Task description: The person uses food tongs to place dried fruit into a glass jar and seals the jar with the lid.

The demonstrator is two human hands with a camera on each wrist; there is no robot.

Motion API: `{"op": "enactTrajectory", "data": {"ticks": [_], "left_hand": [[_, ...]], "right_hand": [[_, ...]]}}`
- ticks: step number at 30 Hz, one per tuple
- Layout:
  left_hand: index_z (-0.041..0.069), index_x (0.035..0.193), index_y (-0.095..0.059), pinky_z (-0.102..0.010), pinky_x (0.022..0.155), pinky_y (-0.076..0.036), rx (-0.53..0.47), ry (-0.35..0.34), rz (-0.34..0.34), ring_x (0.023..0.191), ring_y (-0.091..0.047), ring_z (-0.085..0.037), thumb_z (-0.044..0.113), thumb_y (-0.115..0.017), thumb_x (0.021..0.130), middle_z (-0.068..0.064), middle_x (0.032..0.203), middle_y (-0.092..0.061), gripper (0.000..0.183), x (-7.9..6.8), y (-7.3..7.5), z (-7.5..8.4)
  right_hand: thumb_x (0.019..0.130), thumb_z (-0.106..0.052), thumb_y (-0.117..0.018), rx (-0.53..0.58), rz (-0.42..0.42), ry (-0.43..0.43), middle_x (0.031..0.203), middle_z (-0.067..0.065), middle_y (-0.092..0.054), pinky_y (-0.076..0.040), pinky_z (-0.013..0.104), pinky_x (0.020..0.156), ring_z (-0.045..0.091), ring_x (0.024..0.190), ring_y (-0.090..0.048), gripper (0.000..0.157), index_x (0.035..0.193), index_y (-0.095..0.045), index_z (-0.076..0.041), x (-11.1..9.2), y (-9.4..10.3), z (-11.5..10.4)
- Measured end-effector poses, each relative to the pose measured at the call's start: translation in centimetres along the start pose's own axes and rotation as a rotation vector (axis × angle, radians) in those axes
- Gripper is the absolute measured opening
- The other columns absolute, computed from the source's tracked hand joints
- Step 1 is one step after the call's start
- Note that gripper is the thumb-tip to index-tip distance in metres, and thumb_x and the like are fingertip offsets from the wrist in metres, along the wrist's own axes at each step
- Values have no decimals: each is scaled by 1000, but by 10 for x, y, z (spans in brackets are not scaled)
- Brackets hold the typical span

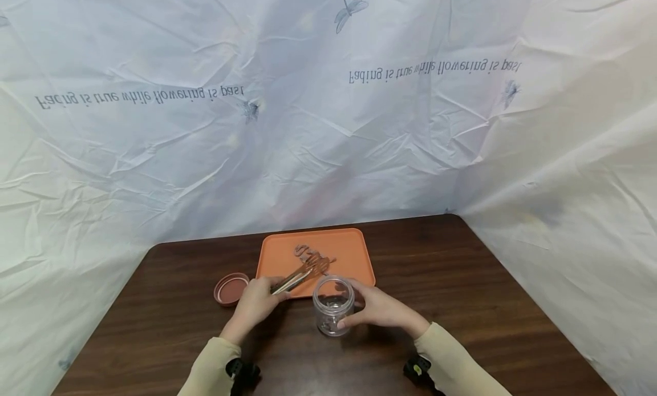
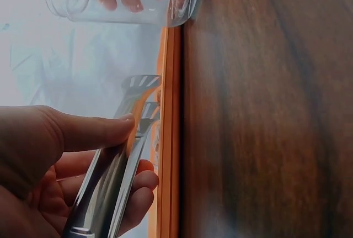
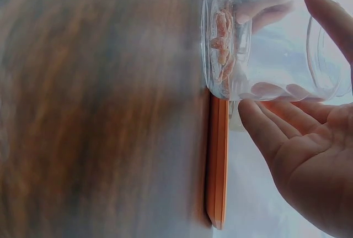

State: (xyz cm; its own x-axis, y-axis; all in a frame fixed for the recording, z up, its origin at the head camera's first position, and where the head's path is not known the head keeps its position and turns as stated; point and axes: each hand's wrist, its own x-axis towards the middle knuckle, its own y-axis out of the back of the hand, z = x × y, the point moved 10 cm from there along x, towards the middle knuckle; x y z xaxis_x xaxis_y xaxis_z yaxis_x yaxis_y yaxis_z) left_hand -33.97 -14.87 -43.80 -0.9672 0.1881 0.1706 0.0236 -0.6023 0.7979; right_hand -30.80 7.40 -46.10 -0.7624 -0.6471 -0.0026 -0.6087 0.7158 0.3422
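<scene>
Apparent step: picking up pieces (image 1: 301,249) with tongs (image 2: 107,180).
Left hand (image 1: 255,298) pinches the tongs over the tray (image 1: 354,247), mid-frame; right hand (image 1: 382,307) grips the jar (image 1: 328,313), lower centre. Next move likely requires squeezing the tongs.

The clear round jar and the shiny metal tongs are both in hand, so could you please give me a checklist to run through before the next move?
1. Clear round jar upright and steadied: ok, the right hand holds it.
2. Jar mouth uncovered: ok, the round reddish-brown lid lies apart on the dark wooden table.
3. Shiny metal tongs gripped: ok, in the left hand.
4. Tong tips over the orange rectangular tray: ok, among the small brownish pieces there.
5. A piece caught between the tips: cannot tell.
6. Tray cleared: not ok, pieces lie on it; orange-brown pieces also show inside the jar.
</scene>
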Motion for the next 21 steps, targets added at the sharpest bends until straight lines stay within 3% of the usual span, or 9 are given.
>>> {"op": "enactTrajectory", "data": {"ticks": [11,17,21], "left_hand": [[10,114,-79,-38,67,-50,15,17,52,81,-68,-19,14,-79,88,-3,95,-76,26,1,3,-3],[10,114,-79,-32,60,-43,34,38,50,70,-61,-13,14,-80,87,-3,92,-76,27,1,2,-3],[11,113,-79,-31,61,-44,37,29,65,74,-65,-15,15,-81,86,-3,92,-76,27,1,3,-3]], "right_hand": [[87,-27,-83,-8,-4,-3,153,18,-43,-43,38,107,31,140,-44,87,157,-33,-16,0,0,2],[87,-27,-83,-14,-2,-12,153,16,-44,-44,36,106,29,139,-45,87,157,-33,-16,0,0,5],[86,-28,-83,-20,3,-2,152,18,-44,-43,39,107,31,140,-44,86,157,-35,-17,1,1,3]]}}
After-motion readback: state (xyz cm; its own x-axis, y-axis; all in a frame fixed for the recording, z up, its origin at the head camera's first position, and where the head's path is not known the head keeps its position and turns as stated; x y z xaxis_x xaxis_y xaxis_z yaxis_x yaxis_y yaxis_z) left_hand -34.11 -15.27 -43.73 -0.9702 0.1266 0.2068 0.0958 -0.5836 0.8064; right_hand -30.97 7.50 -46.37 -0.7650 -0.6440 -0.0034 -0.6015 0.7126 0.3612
